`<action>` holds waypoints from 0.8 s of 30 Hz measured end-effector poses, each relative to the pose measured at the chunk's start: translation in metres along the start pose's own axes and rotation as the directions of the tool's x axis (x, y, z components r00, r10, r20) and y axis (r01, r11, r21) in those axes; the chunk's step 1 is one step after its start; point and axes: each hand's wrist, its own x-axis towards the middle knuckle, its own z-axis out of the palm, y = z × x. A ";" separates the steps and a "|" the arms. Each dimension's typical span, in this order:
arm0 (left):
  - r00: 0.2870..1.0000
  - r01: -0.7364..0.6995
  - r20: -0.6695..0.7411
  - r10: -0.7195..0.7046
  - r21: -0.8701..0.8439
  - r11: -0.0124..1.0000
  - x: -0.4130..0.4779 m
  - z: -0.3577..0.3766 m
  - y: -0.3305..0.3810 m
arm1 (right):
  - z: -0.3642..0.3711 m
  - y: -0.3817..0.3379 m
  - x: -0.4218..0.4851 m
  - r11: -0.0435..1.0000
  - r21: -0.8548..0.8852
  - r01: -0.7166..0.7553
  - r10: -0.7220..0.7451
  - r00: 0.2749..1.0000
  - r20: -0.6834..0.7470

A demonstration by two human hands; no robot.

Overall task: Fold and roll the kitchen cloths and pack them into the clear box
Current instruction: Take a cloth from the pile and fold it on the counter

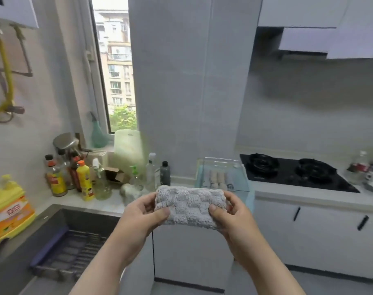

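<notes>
Just in front of the clear box [222, 174], which already holds rolled cloths [218, 178], the left hand [138, 213] and right hand [232, 211] each pinch an end of the grey cloth [189, 204], thumbs on top, apparently keeping the bundle tight for packing.

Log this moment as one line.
left hand: grips left end of grey cloth | right hand: grips right end | cloth: folded, held in air | clear box: on counter behind, rolled cloths inside
</notes>
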 end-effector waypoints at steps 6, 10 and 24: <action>0.994 0.003 0.106 0.000 -0.028 1.000 0.107 0.019 -0.026 | -0.042 0.000 0.081 0.999 -0.030 0.043 -0.047 0.990 -0.133; 0.991 0.023 0.132 -0.017 -0.044 0.999 0.186 0.005 -0.037 | -0.037 0.002 0.147 0.998 -0.052 0.046 -0.053 0.986 -0.160; 0.897 0.366 0.311 -0.313 -0.128 0.922 0.400 0.033 -0.097 | -0.093 0.013 0.299 0.992 -0.129 -0.010 -0.037 0.932 -0.360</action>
